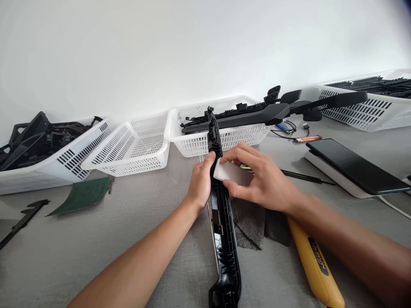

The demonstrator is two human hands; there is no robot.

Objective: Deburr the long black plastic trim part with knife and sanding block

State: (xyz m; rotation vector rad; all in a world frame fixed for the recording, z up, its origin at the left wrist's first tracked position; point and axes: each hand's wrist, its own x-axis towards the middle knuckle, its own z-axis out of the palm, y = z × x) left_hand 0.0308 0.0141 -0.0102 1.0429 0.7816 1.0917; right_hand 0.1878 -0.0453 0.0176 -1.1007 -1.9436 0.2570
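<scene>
A long black plastic trim piece (224, 239) runs away from me over the grey table, its ribbed inner side facing up. My left hand (201, 179) is wrapped around it near the middle, thumb on top. In my right hand (257, 175), a small white block (231, 172) is pinched between thumb and fingers, one end against the trim piece just beside my left thumb. Whether the block is a sponge or an eraser I cannot tell. Dark grey worn sheets (248, 222) lie beneath my right hand. A yellow-handled tool (316, 263) rests under my right forearm.
Similar black parts lie across a white basket (192, 145) at the back. To its left are a shallow white basket (141, 164) and a basket of black parts (64, 171). A green sheet (83, 194) and black caliper (25, 220) lie left; a phone (359, 164) lies right.
</scene>
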